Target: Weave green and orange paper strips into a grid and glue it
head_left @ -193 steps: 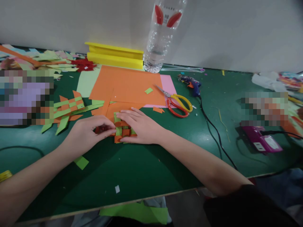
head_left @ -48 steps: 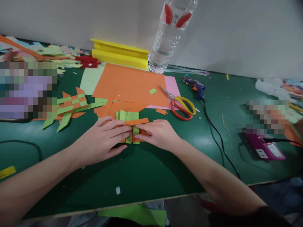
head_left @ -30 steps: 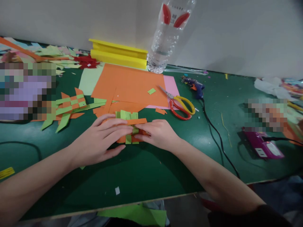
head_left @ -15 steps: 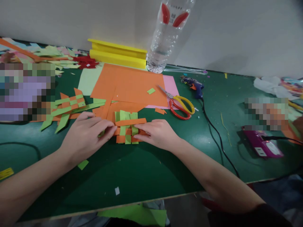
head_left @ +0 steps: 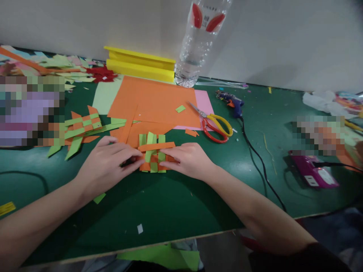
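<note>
Between my hands lies a small woven piece of orange and green paper strips (head_left: pixel 154 158) on the green table. An orange strip (head_left: pixel 157 146) crosses over its green strips near the top. My left hand (head_left: pixel 115 158) pinches the left edge of the weave with thumb and forefinger. On the right edge, my right hand (head_left: pixel 188 159) has its thumb and fingers closed on the paper. To the left rests a woven orange-and-green paper fish (head_left: pixel 83 124). Behind the weave are orange paper sheets (head_left: pixel 159 100).
Scissors (head_left: pixel 214 122) with red and yellow handles lie right of the sheets. Beyond them are a blue glue gun (head_left: pixel 232 104) with a black cord and a magenta box (head_left: pixel 313 173). A water bottle (head_left: pixel 195 49) and a yellow folded piece (head_left: pixel 140 68) stand at the wall.
My left hand has shifted slightly right along the weave. The green strips near the top have moved apart, with the middle one tilted. My right hand stays almost still.
</note>
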`<control>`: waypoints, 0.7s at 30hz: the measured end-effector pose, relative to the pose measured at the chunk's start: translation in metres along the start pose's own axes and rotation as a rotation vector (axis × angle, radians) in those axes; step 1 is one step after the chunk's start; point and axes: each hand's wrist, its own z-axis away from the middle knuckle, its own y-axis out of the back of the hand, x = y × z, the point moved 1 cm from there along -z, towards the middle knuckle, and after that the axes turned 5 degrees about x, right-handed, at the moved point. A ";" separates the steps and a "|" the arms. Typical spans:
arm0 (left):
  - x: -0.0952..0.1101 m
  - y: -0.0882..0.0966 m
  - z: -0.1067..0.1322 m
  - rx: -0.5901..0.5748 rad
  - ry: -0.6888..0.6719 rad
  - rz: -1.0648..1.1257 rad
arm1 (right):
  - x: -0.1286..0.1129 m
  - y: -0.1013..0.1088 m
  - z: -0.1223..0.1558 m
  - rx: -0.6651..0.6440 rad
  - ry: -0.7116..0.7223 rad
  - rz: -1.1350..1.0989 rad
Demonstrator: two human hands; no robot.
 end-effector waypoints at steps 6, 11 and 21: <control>-0.001 -0.002 0.001 -0.026 0.002 0.008 | 0.000 0.001 0.000 -0.005 0.003 0.000; 0.000 -0.002 0.000 -0.046 -0.037 0.010 | 0.000 0.000 0.000 -0.002 -0.007 -0.018; 0.005 -0.001 -0.004 -0.041 -0.115 0.027 | -0.003 0.003 -0.002 -0.043 -0.032 -0.027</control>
